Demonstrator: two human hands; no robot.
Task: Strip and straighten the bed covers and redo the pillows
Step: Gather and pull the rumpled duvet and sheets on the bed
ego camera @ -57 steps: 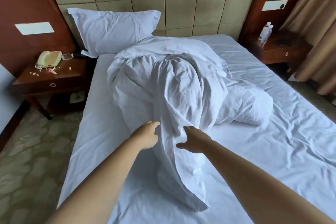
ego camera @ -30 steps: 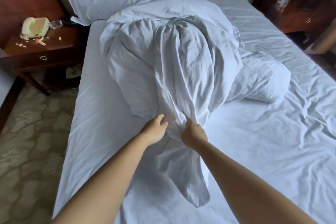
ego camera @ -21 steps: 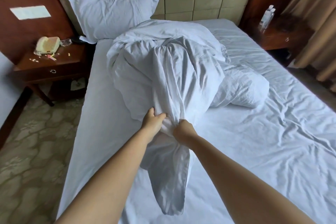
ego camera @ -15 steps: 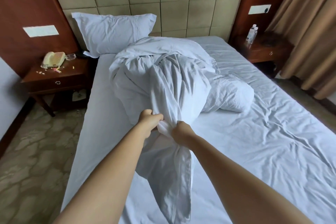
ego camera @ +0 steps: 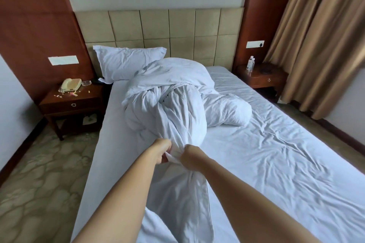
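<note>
A white duvet point(ego camera: 171, 104) lies bunched in a tall heap on the middle of the bed point(ego camera: 276, 154), which has a wrinkled white sheet. My left hand point(ego camera: 161, 151) and my right hand point(ego camera: 190, 157) are side by side at the heap's near end, both shut on a twisted fold of the duvet. A loose tail of cover hangs below my hands toward me. One white pillow point(ego camera: 126, 65) leans on the padded headboard at the back left. A second pillow point(ego camera: 229, 110) lies on the sheet to the right of the heap, partly under it.
A wooden nightstand point(ego camera: 73, 102) with a beige phone point(ego camera: 70, 84) and small scraps stands left of the bed. Another nightstand point(ego camera: 262, 77) with bottles point(ego camera: 250, 63) stands at the right, beside brown curtains point(ego camera: 316, 35). Patterned carpet point(ego camera: 39, 173) runs along the left side.
Both hands went from open and touching the duvet to gripping its fold, then drew it toward me. The camera view lifted and backed off, showing more wall and headboard.
</note>
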